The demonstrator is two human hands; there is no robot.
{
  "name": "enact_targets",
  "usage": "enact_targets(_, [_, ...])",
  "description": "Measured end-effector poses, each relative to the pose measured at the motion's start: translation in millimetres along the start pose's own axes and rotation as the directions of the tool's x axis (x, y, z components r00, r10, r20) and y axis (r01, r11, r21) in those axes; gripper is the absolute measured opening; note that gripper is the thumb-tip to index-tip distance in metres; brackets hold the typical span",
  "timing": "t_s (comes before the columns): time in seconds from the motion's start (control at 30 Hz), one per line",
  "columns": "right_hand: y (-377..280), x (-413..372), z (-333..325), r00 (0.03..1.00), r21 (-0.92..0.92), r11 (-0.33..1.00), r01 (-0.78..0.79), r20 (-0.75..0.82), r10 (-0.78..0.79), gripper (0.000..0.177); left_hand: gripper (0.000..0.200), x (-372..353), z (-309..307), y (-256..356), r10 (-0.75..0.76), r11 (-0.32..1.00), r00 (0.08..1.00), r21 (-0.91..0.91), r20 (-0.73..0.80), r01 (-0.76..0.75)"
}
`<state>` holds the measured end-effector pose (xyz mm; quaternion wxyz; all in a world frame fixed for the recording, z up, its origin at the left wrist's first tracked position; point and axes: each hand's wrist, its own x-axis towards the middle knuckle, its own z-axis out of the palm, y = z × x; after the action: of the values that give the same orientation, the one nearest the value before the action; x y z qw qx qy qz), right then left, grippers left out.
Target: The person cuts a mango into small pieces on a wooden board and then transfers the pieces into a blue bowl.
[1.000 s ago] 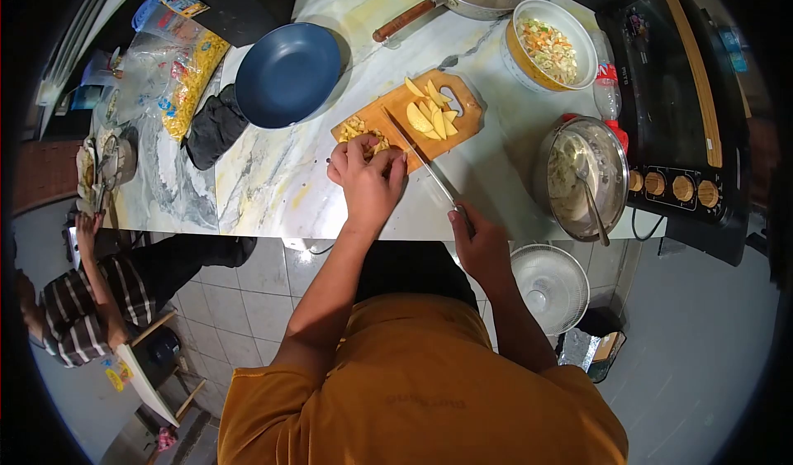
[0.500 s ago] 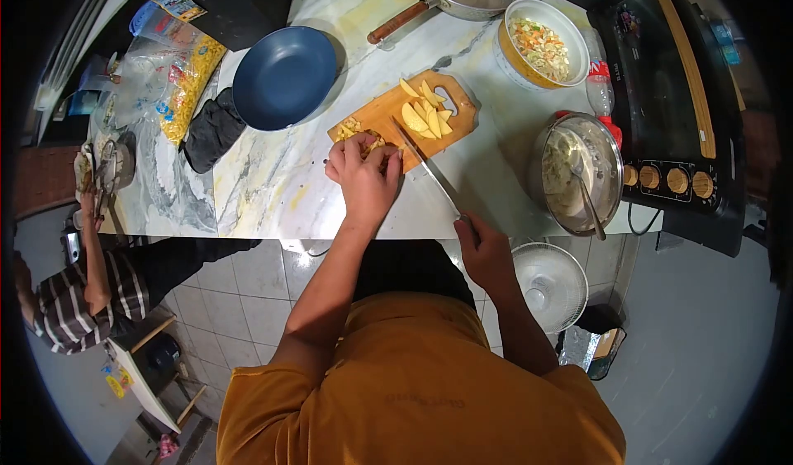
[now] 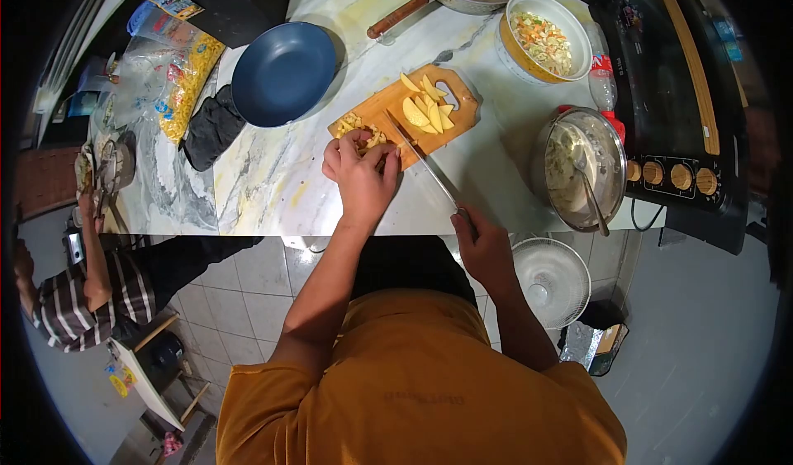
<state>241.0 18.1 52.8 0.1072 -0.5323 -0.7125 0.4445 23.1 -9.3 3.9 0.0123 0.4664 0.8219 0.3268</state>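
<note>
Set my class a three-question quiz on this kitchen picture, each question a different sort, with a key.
1. Which hand of the person holds the knife?

2. True or false: the left hand is at the small chopped pieces on the wooden board.

3. What lies right beside the blue pan?
a) a plastic bottle
b) a black cloth
c) a strainer

Key: 1, the right hand; 2, true; 3, b.
</note>
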Motion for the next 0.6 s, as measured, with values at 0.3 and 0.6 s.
enact_targets(0.3, [-2, 3, 0, 1.000, -0.080, 0.997, -0.006, 0.011, 0.007, 0.035, 0.012, 1, -1, 0, -0.008, 1.000, 1.000, -0.014, 0.011, 0.008])
enact_targets(0.6, [-10, -7, -16, 0.993, -0.105, 0.990, -0.093, 0.069, 0.100, 0.034, 0.010, 2, 4, -2, -0.004, 0.999, 0.999, -0.050, -0.041, 0.002])
